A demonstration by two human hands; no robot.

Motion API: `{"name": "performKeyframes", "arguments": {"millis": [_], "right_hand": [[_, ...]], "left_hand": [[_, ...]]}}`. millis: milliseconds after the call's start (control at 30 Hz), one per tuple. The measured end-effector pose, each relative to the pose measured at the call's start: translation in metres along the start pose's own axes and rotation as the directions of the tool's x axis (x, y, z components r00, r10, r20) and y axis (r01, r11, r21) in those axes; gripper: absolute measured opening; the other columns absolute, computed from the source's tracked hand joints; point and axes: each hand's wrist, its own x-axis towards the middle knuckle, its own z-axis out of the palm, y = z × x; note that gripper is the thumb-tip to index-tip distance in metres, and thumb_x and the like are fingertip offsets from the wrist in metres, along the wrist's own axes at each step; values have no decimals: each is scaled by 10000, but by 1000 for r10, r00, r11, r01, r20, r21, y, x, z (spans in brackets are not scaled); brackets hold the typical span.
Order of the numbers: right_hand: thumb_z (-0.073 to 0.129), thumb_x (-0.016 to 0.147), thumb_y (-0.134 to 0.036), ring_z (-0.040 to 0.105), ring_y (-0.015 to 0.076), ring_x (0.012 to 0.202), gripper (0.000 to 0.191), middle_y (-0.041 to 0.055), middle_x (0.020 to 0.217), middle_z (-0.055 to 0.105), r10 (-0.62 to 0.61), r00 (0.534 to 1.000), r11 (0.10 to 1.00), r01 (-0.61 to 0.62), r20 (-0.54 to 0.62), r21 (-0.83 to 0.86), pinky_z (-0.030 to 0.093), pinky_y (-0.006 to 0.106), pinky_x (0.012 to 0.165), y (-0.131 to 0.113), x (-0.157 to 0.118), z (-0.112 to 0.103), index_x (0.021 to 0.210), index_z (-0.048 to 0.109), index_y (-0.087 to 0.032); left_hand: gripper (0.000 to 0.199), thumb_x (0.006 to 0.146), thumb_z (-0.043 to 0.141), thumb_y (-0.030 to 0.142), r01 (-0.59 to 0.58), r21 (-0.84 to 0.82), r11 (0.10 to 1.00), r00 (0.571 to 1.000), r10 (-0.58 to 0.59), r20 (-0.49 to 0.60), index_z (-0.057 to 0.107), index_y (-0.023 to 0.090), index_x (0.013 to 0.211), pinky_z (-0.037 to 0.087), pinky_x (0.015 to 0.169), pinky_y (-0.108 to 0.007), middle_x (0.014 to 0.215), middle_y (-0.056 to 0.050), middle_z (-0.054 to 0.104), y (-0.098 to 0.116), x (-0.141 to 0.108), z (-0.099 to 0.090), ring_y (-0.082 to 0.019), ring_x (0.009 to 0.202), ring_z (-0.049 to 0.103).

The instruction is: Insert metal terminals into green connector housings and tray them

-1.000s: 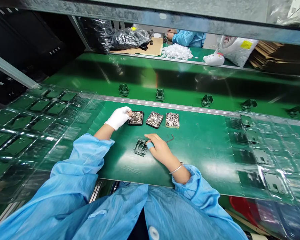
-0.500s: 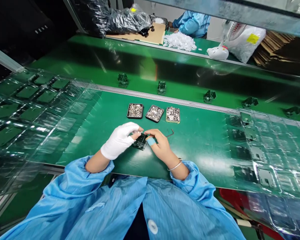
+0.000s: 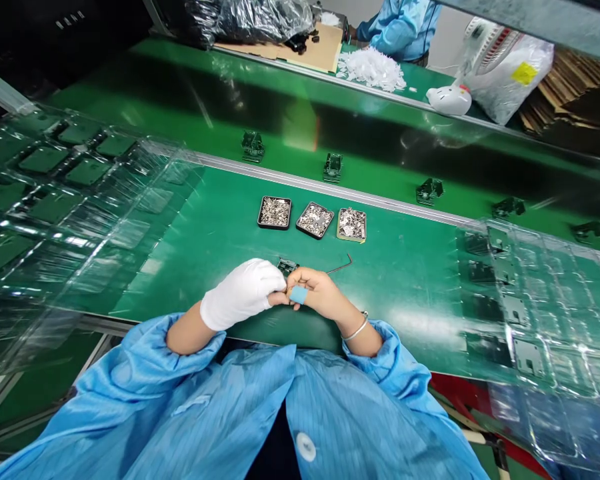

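Observation:
My left hand (image 3: 245,293), in a white glove with bare fingertips, is closed, its thumb and fingers pressed together at my right hand (image 3: 316,293). The right hand wears a blue band on one finger and is pinched too. Whatever lies between the fingertips is too small or hidden to make out. Just beyond the fingers a small green circuit assembly (image 3: 287,266) shows on the green mat (image 3: 205,233), partly covered by the hands. A bent hex key (image 3: 341,266) lies to the right, its near end close to my right hand.
Three small trays of metal parts, left (image 3: 275,227), middle (image 3: 304,229) and right (image 3: 351,238), sit beyond the hands. Several assemblies (image 3: 333,167) stand on the green belt. Clear plastic trays (image 3: 575,300) flank the mat. A person's blue sleeve (image 3: 400,30) shows at the back.
Both hands have drawn nearer to my body and closed together at the fingertips. The circuit assembly now shows beyond them instead of beneath. The camera view has shifted slightly.

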Motion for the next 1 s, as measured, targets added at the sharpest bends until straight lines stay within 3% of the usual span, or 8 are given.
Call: {"name": "performKeyframes", "arguments": {"millis": [167, 267, 400, 500, 567, 667, 833, 1000], "right_hand": [[669, 795, -346, 536, 79, 644, 199, -22, 736, 580, 8, 998, 990, 1, 64, -139, 466, 207, 609, -3, -5, -1, 820, 576, -171], [651, 798, -271, 542, 84, 674, 122, -12, 769, 609, -25, 993, 968, 52, 112, -247, 456, 210, 635, -8, -9, -4, 811, 595, -164], [657, 796, -346, 576, 100, 661, 192, -7, 742, 615, -78, 990, 989, 61, -120, -136, 483, 232, 635, -9, -6, -15, 790, 565, -177], [678, 771, -413, 599, 106, 662, 262, -6, 745, 628, -68, 930, 997, 47, -361, -67, 511, 254, 664, -5, -1, -24, 787, 539, -192], [683, 756, -435, 615, 114, 680, 285, 3, 768, 642, -58, 910, 997, 34, -410, -64, 524, 272, 692, -1, 1, -27, 790, 531, -196], [631, 793, -383, 616, 129, 712, 205, 14, 791, 638, -131, 894, 979, 49, -428, -199, 521, 288, 711, 3, 2, -24, 800, 547, -197], [553, 838, -214, 585, 196, 996, 55, 62, 987, 634, -432, 861, 750, 178, -268, -637, 459, 393, 939, 0, 0, -15, 798, 591, -211], [496, 852, -145, 552, 209, 1041, 107, 73, 1047, 617, -457, 876, 630, 199, -151, -751, 426, 416, 965, 0, -1, -12, 839, 572, -220]], "left_hand": [[433, 982, 386, 342, -150, 133, 980, 986, 158, -46, 583, 184, 631, 324, 559, -308, 609, -25, 602, 6, -8, 1, -148, 551, 513], [417, 966, 428, 409, -143, 37, 989, 987, 146, -66, 586, 189, 649, 372, 572, -306, 606, -21, 596, 2, -16, 3, -154, 564, 536], [559, 844, 519, 648, 143, -198, 970, 967, -180, -180, 603, 172, 1124, 505, 853, -375, 1098, -137, 658, -18, -22, 14, -258, 1019, 625], [852, 766, 610, 636, 345, -288, 893, 933, -360, -2, 370, 141, 1417, 431, 1054, -435, 1414, -191, 473, -29, -21, 29, -315, 1301, 472], [779, 795, 603, 545, 435, -326, 839, 898, -429, 94, 355, 150, 1420, 423, 1066, -444, 1385, -169, 505, -30, -19, 39, -302, 1270, 503], [609, 831, 567, 466, 469, -359, 807, 867, -498, 16, 426, 165, 1341, 461, 1017, -436, 1285, -139, 557, -23, -15, 48, -276, 1177, 560], [489, 868, 517, 397, 324, -240, 915, 912, -369, -180, 463, 166, 1296, 473, 988, -427, 1186, -130, 568, -5, -11, 46, -269, 1135, 557], [445, 827, 545, 384, 297, -218, 929, 910, -345, -230, 466, 165, 1207, 504, 899, -407, 1098, -114, 581, 4, -8, 41, -260, 1016, 591]]}}
